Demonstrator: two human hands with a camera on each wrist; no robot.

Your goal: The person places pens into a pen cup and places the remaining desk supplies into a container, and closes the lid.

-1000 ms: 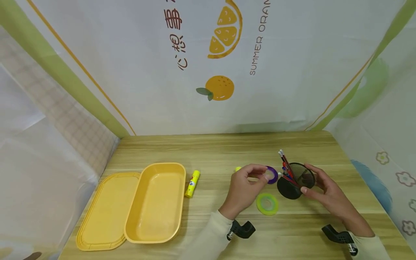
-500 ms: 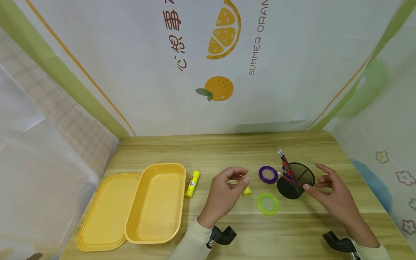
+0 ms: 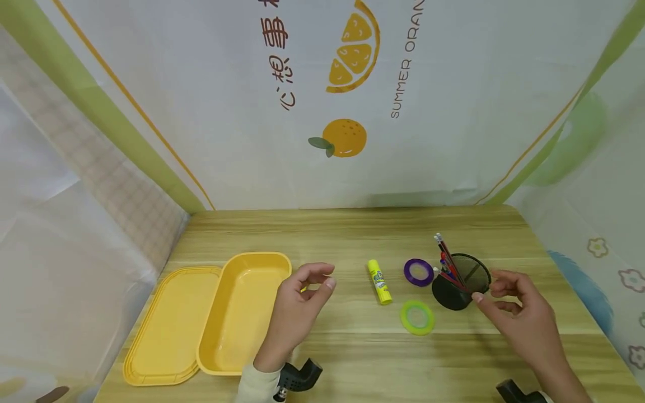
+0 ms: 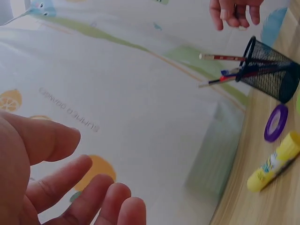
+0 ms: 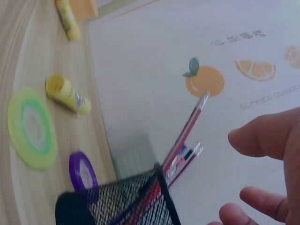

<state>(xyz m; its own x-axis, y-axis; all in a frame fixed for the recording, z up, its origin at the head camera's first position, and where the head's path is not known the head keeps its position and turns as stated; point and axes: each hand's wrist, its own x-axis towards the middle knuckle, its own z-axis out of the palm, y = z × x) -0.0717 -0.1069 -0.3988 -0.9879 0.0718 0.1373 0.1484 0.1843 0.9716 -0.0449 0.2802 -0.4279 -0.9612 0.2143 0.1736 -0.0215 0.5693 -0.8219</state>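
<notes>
My left hand [image 3: 300,313] hovers over the right rim of the yellow box [image 3: 241,313], fingers loosely bent and nothing between them. Behind it a glue stick is mostly hidden in the head view; the right wrist view shows this yellow glue stick [image 5: 68,19] beside the box. My right hand [image 3: 524,319] is just right of the black mesh pen holder [image 3: 453,295], fingers relaxed and holding nothing. Pencils [image 3: 443,246] and pens lean in the holder. Left of it lie a purple tape roll [image 3: 407,275], a green tape roll [image 3: 417,331] and another glue stick [image 3: 379,281].
A yellow lid [image 3: 168,324] lies flat on the wooden table [image 3: 342,235], touching the box's left side. A printed cloth [image 3: 242,162] hangs along the table's back edge. More cloth hangs at both sides.
My left hand has moved left from beside the purple tape roll to the box, uncovering the middle glue stick. My right hand has let go of the pen holder and drawn slightly away.
</notes>
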